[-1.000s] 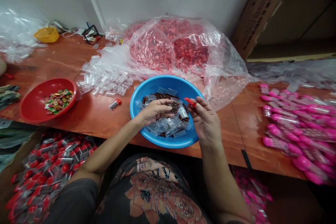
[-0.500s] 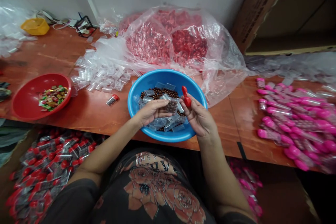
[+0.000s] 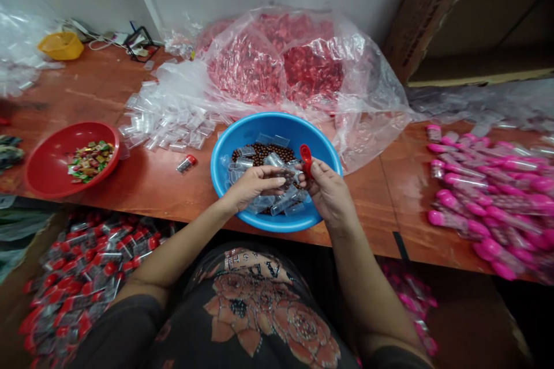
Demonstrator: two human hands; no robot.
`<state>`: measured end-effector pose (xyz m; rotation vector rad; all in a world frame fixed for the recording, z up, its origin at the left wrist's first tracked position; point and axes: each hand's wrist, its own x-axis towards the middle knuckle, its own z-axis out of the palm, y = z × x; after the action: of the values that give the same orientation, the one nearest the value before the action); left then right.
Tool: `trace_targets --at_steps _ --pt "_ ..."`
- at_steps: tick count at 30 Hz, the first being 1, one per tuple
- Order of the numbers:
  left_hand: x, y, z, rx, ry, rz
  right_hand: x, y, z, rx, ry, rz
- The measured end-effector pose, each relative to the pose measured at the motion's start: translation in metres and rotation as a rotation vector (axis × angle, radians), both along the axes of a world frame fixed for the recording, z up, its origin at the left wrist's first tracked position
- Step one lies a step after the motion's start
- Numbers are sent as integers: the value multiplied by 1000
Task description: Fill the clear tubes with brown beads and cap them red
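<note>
Over the blue basin (image 3: 220, 138), my left hand (image 3: 259, 184) is closed around a clear plastic tube (image 3: 289, 174) with dark contents. My right hand (image 3: 328, 189) pinches a red flip-top cap (image 3: 306, 155), its lid tipped up, right by the tube's mouth. Whether cap and tube touch is hard to tell. Inside the basin lie brown round beads (image 3: 261, 153) and several loose clear tubes (image 3: 283, 203). A capped tube with a red top (image 3: 186, 163) lies on the table, left of the basin.
A red bowl (image 3: 38, 167) holds wrapped sweets (image 3: 90, 160). Clear tubes (image 3: 173, 124) are heaped behind. A plastic bag of red caps (image 3: 268, 57) stands at the back. Pink-capped tubes (image 3: 497, 196) pile up at right; red-capped ones (image 3: 86, 282) fill a box below left.
The right hand has brought the red cap closer to the tube in my left hand and turned it so its lid shows open. My left hand has shifted slightly right.
</note>
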<state>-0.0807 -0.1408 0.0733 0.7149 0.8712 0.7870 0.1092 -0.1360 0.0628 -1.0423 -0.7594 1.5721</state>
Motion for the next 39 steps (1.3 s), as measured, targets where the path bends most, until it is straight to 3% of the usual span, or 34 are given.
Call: trace_targets --at_steps 4,9,14,19,23,35,39 --pt "0 -2 -2 122 97 -23 -2 -1 -1 99 -138 -31" --pt "6 -4 -5 288 219 -50 -9 -1 -7 93 -176 18" --pt "14 -8 -10 251 206 -26 -14 -4 -7 212 -512 38" --pt "9 -9 -10 168 126 21 2 -2 5 500 -788 331" --pt "4 -8 -6 112 76 2 16 5 10 507 -807 481" --pt "5 -11 0 175 130 18 13 -2 7 521 -775 363" --pt "4 -9 1 215 172 50 13 -2 3 656 -863 306"
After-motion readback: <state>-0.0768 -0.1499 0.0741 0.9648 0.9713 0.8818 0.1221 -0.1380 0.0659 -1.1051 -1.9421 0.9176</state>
